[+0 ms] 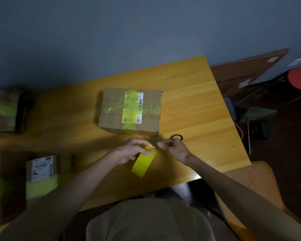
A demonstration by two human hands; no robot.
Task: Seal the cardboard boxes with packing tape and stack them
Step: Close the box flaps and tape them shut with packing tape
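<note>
A cardboard box (115, 117) with a white and yellow shipping label and strips of tape across its top lies in the middle of the wooden table (195, 105). Just in front of it, my left hand (132, 150) grips a roll of yellow packing tape (143, 162), held on edge above the table. My right hand (175, 148) holds a pair of scissors (176, 137), the blades pointing left toward the top of the roll where a short clear tape end shows.
Two more taped boxes sit at the left: one at the far left edge (5, 112), one with a white label near the front left (42, 174). A dark board (241, 72) and a red stool (299, 79) stand right of the table.
</note>
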